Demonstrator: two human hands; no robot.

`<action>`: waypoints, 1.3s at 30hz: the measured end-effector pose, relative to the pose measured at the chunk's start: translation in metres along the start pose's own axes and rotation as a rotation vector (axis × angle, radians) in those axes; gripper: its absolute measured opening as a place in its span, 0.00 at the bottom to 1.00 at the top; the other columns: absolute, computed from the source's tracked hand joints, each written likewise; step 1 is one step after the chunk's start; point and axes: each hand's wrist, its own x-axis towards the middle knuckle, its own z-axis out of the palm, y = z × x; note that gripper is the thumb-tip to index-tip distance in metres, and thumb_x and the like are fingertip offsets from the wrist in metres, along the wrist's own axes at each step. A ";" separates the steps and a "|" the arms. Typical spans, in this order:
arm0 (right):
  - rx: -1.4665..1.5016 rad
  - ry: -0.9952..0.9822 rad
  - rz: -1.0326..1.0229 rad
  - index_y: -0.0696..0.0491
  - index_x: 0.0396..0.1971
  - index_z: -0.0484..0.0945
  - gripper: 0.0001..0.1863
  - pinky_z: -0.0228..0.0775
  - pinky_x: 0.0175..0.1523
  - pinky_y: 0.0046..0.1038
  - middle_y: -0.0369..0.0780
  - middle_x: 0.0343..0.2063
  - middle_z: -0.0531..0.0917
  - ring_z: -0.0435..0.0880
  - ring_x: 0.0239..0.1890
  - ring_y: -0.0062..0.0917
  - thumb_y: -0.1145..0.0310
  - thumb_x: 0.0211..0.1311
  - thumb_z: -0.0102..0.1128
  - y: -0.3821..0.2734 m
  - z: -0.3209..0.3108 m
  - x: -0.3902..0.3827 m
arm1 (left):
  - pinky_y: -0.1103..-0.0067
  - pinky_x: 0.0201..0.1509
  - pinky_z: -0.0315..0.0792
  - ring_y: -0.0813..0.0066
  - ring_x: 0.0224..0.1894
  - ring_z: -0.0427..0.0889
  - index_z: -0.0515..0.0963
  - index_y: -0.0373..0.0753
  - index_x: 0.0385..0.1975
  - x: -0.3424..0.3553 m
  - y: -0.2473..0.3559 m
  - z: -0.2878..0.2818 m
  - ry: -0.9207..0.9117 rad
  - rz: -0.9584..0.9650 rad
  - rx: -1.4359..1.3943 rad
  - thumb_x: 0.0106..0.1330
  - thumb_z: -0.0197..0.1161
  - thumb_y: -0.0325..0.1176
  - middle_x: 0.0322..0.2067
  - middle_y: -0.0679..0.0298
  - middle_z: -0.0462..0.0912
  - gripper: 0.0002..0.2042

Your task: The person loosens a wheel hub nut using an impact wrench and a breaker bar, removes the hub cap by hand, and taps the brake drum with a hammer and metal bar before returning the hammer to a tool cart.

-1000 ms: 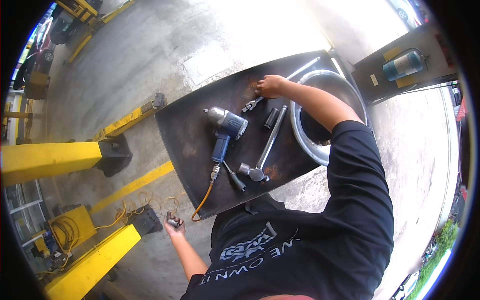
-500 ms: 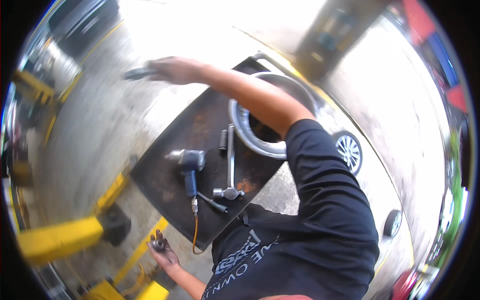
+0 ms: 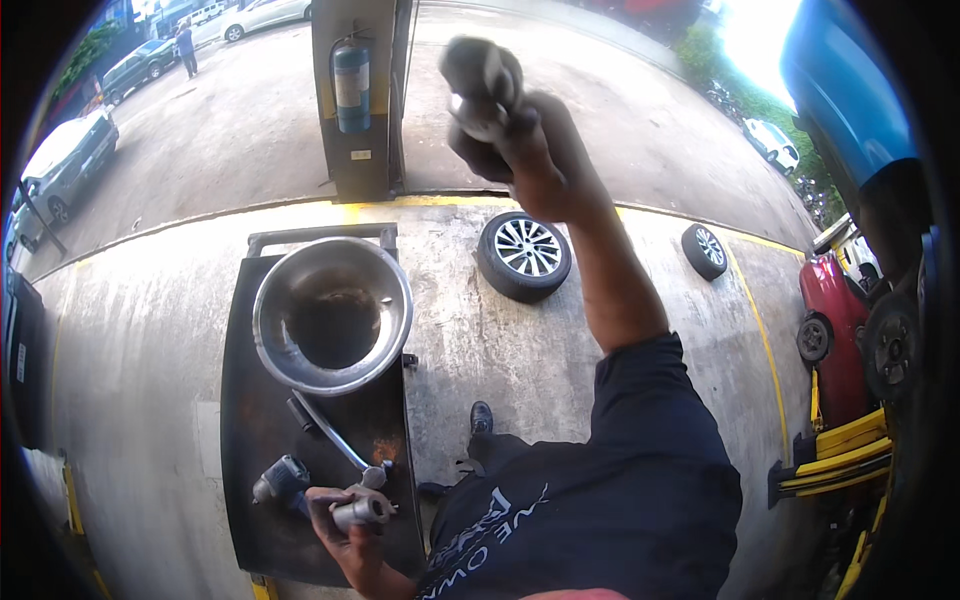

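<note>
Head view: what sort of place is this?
Most likely a car repair garage: a loose wheel on the floor, yellow lift arms by a red car, and a power wrench.

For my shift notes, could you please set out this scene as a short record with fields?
Left hand: holds a metal socket in its fingers
Right hand: raised, holding a metal tool, too blurred to identify
Table: dark top bearing a round metal basin, a hammer and a blue-grey power tool
Floor: nearer wheel and farther wheel, both right of the table
Background: blue-green extinguisher on a pillar; red car at far right
</note>
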 end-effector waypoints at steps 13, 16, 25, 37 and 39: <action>0.545 0.900 1.034 0.52 0.25 0.67 0.33 0.46 0.17 0.18 0.29 0.11 0.58 0.55 0.10 0.13 0.31 0.60 0.37 0.112 -0.150 -0.423 | 0.82 0.25 0.68 0.76 0.20 0.75 0.75 0.31 0.28 0.156 -0.227 0.301 -0.737 -0.598 -0.015 0.66 0.51 0.38 0.20 0.61 0.76 0.15; 0.534 0.937 1.057 0.51 0.22 0.66 0.34 0.48 0.18 0.19 0.29 0.10 0.58 0.56 0.11 0.14 0.31 0.60 0.39 0.142 -0.180 -0.447 | 0.82 0.27 0.68 0.78 0.23 0.75 0.75 0.32 0.28 0.195 -0.275 0.409 -0.739 -0.643 -0.054 0.67 0.51 0.41 0.21 0.62 0.76 0.16; 0.294 0.754 1.046 0.55 0.15 0.67 0.35 0.50 0.24 0.21 0.30 0.15 0.66 0.60 0.19 0.14 0.34 0.58 0.43 0.289 -0.301 -0.461 | 0.80 0.30 0.69 0.74 0.26 0.75 0.72 0.35 0.29 0.267 -0.427 0.632 -0.741 -0.844 -0.368 0.69 0.47 0.40 0.26 0.61 0.75 0.15; 0.138 0.782 1.145 0.55 0.12 0.64 0.31 0.51 0.24 0.21 0.28 0.12 0.64 0.61 0.19 0.13 0.41 0.60 0.41 0.470 -0.534 -0.444 | 0.82 0.40 0.68 0.81 0.33 0.72 0.73 0.33 0.32 0.408 -0.513 0.874 -1.151 -0.840 -0.109 0.72 0.45 0.36 0.29 0.64 0.75 0.14; 0.024 0.833 1.137 0.55 0.12 0.63 0.32 0.51 0.24 0.22 0.28 0.12 0.65 0.61 0.19 0.13 0.39 0.60 0.42 0.497 -0.574 -0.440 | 0.82 0.40 0.67 0.81 0.34 0.72 0.73 0.32 0.33 0.431 -0.526 0.917 -1.192 -0.683 0.051 0.72 0.45 0.36 0.29 0.64 0.75 0.14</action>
